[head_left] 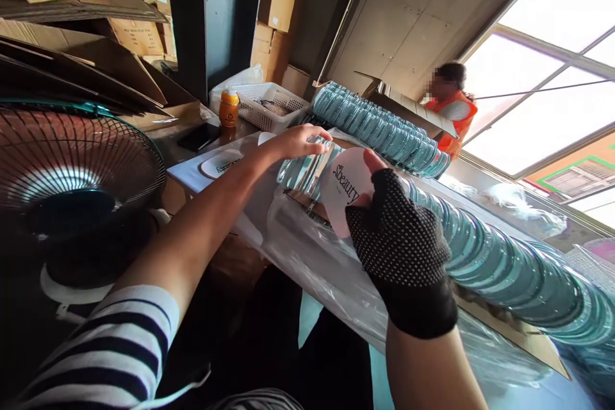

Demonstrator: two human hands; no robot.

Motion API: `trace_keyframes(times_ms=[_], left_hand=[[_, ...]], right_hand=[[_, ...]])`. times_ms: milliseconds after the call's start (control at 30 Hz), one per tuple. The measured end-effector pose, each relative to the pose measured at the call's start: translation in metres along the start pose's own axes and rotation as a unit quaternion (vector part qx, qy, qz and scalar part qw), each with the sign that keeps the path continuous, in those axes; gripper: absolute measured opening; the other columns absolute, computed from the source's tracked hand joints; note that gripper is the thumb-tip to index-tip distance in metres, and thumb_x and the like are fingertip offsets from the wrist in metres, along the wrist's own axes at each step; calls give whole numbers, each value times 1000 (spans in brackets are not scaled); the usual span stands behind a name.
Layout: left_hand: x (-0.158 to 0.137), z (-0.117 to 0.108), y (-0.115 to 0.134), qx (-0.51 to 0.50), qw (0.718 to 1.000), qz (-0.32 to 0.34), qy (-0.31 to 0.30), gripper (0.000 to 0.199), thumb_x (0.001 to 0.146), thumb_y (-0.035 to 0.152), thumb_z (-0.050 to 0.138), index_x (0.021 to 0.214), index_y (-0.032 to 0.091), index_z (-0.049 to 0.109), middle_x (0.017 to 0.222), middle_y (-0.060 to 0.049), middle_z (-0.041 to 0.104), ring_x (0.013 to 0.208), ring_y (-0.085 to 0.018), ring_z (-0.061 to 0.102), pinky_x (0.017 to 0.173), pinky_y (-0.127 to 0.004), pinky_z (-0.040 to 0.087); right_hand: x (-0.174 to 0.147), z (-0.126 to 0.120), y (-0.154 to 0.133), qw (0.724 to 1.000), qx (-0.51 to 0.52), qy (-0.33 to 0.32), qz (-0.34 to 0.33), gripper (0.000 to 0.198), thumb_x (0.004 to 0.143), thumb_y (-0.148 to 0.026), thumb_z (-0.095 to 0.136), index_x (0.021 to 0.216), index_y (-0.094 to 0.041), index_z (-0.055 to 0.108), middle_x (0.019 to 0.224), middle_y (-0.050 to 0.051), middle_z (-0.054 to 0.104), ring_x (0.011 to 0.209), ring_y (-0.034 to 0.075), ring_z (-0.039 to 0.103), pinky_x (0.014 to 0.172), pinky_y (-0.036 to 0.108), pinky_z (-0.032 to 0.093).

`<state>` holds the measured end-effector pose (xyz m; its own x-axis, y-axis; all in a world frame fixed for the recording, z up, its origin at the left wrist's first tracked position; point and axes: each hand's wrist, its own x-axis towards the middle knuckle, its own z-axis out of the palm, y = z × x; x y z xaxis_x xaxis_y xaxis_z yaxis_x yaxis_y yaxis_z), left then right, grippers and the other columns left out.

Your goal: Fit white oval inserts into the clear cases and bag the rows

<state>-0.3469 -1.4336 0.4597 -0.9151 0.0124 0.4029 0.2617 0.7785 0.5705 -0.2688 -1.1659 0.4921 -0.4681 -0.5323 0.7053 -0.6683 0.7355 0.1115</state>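
Observation:
My right hand (398, 230), in a black fingerless glove with white dots, is closed on a round pale pink disc (340, 182) printed with "beauty". The thumb lies along the disc's upper edge, and its printed face is turned towards me. My bare left hand (307, 141) is stretched out just left of it, fingers apart and slightly curved, over a short row of shiny glass-like discs (300, 173). Whether its fingertips touch them I cannot tell. Under those discs lie cardboard and clear plastic film (307, 256). Another printed disc (221, 163) rests flat on the table's left end.
Long rows of greenish round glass-like discs (509, 262) run along the table, with another row (379, 128) behind. At the back stand a white basket (273, 102), an orange bottle (229, 109) and a phone (199, 136). A fan (72, 173) stands left. A person in orange (454, 116) is beyond.

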Motion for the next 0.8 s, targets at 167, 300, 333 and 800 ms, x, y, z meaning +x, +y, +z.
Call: trace_keyframes(times_ms=[167,300,333,800], left_hand=[[0,1,-3,13,1000,19,9,50,88,47,56,131,23,65,133,-8,63,127,-25,57,114,-40,41],[0,2,-3,9,1000,17,8,51,88,48,55,131,22,65,133,-8,63,126,-25,58,113,-39,42],[-1,3,-2,7,1000,16,9,52,88,48,55,131,22,65,133,-9,63,125,-25,58,112,-39,42],[1,4,3,0,1000,19,16,51,86,49,56,126,20,67,131,-8,67,125,-27,59,111,-40,43]], right_hand=[[-6,-15,1,1000,-9,6,-24,56,92,-25,45,146,-21,57,71,8,70,40,15,50,41,24,32],[4,8,0,999,-4,-36,10,58,92,-27,46,148,-19,55,67,9,68,43,20,55,45,29,40],[10,21,-1,998,4,-60,26,60,92,-27,46,151,-18,52,67,9,68,46,22,58,47,31,43],[28,105,22,874,404,-157,218,19,89,-33,49,94,-18,60,62,0,62,49,16,60,49,24,41]])
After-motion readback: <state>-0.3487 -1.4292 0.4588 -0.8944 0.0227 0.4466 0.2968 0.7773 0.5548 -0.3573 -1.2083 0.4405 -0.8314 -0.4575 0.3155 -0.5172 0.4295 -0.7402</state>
